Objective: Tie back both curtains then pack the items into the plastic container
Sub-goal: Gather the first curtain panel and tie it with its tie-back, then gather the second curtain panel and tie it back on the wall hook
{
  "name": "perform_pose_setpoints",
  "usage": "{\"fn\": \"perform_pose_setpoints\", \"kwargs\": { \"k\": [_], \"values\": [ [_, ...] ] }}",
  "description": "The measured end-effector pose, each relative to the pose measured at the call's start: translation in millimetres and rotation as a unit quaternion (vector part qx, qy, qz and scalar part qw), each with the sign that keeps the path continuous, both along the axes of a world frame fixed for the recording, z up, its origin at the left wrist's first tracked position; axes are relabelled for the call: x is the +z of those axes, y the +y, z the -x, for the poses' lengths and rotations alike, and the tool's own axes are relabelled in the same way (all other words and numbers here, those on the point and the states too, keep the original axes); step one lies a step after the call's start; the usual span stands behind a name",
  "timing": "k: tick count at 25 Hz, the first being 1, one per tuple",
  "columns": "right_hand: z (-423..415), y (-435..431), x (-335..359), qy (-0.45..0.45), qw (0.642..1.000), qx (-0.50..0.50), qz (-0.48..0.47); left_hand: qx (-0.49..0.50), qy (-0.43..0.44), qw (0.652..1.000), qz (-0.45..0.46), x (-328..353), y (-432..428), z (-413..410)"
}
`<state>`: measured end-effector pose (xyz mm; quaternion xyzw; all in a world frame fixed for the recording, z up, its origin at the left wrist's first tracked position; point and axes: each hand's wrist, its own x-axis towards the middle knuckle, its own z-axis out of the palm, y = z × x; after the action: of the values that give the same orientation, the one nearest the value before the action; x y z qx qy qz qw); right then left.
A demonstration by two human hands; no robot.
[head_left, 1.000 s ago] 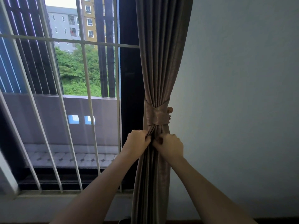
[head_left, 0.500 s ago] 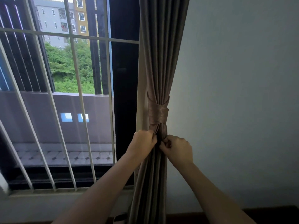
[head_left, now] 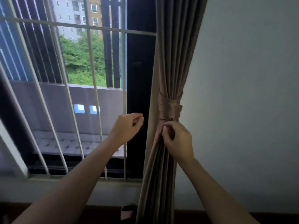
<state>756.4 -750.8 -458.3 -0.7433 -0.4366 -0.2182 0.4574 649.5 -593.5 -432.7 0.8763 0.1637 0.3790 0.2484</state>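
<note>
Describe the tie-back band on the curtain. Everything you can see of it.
The tie-back is a shiny, satin-like brown band, lighter than the curtain it wraps. It circles the gathered folds in overlapping turns, tight enough to cinch them into a waist. The right hand pinches the curtain just beneath its lower edge; the left hand is clear of it.

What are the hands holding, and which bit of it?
The right hand pinches the curtain by its folds just below the tie-back band. The left hand is off the curtain, fingers curled, holding nothing.
</note>
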Motion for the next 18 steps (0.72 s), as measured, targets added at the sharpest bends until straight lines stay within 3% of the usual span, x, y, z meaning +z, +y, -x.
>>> {"fn": "perform_pose_setpoints", "kwargs": {
  "k": [4, 11, 18],
  "values": [
    [16, 90, 20, -0.044, 0.991, 0.097, 0.084, 0.081, 0.015, 0.997, -0.002, 8, 61, 21],
    [77, 244, 78, -0.061, 0.955, 0.242, 0.162, 0.205, 0.199, 0.958, 0.015, 58, 183, 108],
    [190, 379, 130, -0.116, 0.907, 0.373, 0.156, 0.344, 0.180, 0.920, 0.054, 96, 283, 253]
  ]
}}
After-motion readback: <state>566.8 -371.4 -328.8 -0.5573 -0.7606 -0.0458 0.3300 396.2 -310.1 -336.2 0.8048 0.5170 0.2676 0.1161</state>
